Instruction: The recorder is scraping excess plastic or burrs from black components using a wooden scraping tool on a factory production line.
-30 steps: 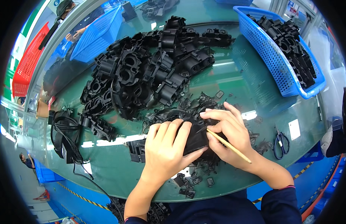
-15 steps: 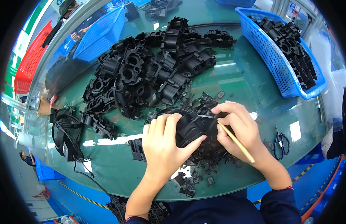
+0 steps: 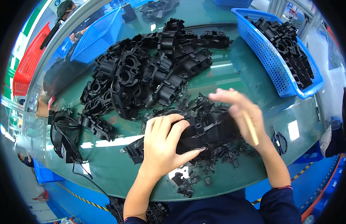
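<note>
My left hand is wrapped over a black moulded plastic part, pressing it to the table with the thumb along its near side. My right hand, smeared by motion, is at the part's right end, its forefinger stretched out. It grips a knife with a pale yellow stick-like handle; its blade cannot be made out now. Around and under the part lie many black plastic scraps, with a few loose bits near the table's front edge.
A large heap of black moulded parts lies beyond my hands. The blue basket at right holds more parts. Blue-handled scissors lie at right. Black cables lie at left. Another blue basket and a person are at far left.
My right hand has lifted and swung to the right with the knife, away from the part. The part lies turned, its right end now uncovered. The left hand stays on it.
</note>
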Motion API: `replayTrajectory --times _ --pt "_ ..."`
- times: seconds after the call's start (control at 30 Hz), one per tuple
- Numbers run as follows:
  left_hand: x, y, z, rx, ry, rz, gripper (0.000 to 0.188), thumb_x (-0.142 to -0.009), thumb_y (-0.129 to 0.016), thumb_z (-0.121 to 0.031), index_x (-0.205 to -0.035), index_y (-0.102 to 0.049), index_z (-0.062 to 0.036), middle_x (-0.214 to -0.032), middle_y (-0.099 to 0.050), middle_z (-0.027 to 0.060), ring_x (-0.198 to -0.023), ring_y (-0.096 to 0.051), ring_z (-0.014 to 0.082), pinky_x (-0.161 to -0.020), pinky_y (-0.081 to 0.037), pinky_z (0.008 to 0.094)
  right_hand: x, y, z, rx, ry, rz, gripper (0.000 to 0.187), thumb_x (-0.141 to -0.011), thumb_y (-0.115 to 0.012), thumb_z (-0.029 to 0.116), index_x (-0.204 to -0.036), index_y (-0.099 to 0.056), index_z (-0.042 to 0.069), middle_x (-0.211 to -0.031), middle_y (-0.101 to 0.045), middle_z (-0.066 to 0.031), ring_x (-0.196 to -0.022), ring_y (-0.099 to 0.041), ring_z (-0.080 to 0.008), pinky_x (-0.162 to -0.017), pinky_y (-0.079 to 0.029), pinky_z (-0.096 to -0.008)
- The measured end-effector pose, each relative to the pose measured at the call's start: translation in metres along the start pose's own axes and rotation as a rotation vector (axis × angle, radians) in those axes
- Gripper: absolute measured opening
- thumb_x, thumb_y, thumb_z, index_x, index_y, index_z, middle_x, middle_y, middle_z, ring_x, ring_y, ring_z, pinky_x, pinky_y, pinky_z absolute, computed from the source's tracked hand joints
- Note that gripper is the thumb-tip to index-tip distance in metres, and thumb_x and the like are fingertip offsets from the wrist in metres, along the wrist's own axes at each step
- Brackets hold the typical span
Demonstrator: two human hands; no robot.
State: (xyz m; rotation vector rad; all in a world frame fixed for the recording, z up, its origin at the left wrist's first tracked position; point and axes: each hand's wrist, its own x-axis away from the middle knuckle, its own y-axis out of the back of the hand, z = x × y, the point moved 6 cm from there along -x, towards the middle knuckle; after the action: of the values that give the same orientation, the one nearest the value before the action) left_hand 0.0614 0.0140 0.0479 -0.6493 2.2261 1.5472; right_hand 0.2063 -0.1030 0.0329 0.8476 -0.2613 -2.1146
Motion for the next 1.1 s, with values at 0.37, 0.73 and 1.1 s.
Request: replayTrajectory --times 0.37,0.73,1.1 --pt "0.005 0.001 0.006 -0.008 0.116 -0.106 0.058 -0.048 -0.083 -0.02 -0.094 -0.054 -0.0001 -0.095 -0.058 0.0166 -0.082 -0.06 0.0309 -0.069 -0.05 0.0359 0.0 -0.008 0.045 0.431 0.212 0.001 0.023 -0.063 -0.072 0.013 -0.08 -0.057 0.006 -0.072 -0.054 -0.0073 -0.062 -0.05 -0.0237 -0.057 -0.041 -0.0337" --pt "0.0 0.001 0.008 0.251 0.119 0.002 0.056 -0.054 -0.082 -0.027 -0.095 -0.053 -0.0021 -0.093 -0.055 0.0116 -0.081 -0.057 0.03 -0.071 -0.047 0.0365 0.0 -0.001 0.039 0.258 0.142 0.063 0.022 -0.061 -0.07 0.01 -0.078 -0.057 0.005 -0.07 -0.054 -0.0079 -0.064 -0.054 -0.0256 -0.06 -0.043 -0.0348" --pt "0.006 -0.007 0.014 0.541 0.365 0.275 0.056 -0.062 -0.079 -0.025 -0.109 -0.06 -0.0022 -0.097 -0.055 0.0104 -0.089 -0.055 0.0218 -0.08 -0.044 0.0305 0.002 -0.007 0.045 0.252 0.241 0.145 0.026 -0.058 -0.072 0.012 -0.079 -0.059 0.006 -0.078 -0.06 -0.005 -0.071 -0.057 -0.0239 -0.067 -0.045 -0.0339"
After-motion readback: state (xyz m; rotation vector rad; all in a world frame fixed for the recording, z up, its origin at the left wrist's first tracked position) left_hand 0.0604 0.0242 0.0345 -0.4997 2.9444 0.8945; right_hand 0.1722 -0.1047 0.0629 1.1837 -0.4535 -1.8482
